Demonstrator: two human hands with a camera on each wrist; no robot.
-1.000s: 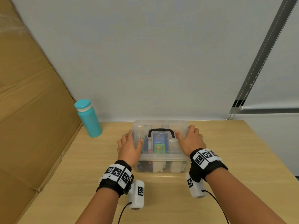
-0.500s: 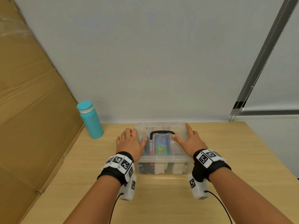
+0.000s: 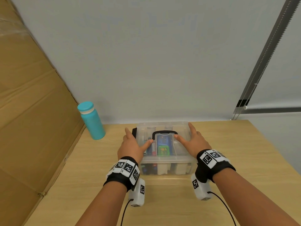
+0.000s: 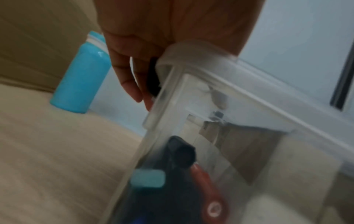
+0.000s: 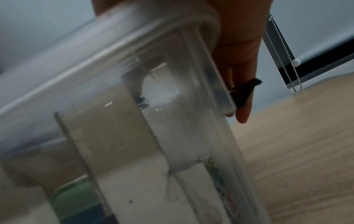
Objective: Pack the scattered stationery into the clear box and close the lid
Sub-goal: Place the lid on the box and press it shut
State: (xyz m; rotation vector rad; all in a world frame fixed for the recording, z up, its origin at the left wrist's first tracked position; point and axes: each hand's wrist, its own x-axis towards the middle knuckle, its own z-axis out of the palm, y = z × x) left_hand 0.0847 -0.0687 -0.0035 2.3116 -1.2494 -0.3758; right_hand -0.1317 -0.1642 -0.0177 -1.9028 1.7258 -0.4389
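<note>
The clear box (image 3: 164,161) stands on the table with its lid (image 3: 181,148) on and the black handle (image 3: 164,132) lying flat. Pens, a blue case and a green item show through the plastic. My left hand (image 3: 130,146) is at the box's left end, thumb on the lid, fingers straight down beside the black left latch (image 3: 134,132), which sticks out. In the left wrist view the fingertips (image 4: 142,97) touch that latch (image 4: 153,78). My right hand (image 3: 194,141) mirrors it at the right end, its fingers (image 5: 243,112) against the black right latch (image 5: 244,92).
A teal bottle (image 3: 92,121) stands left of the box near the wall. A big cardboard sheet (image 3: 32,111) leans along the table's left side. The wooden table (image 3: 236,160) ends at the right; a blind chain (image 5: 283,50) hangs there.
Both hands slid from the top of the lid outward to the box's ends, fingers now down at the side latches. The left latch now shows sticking out.
</note>
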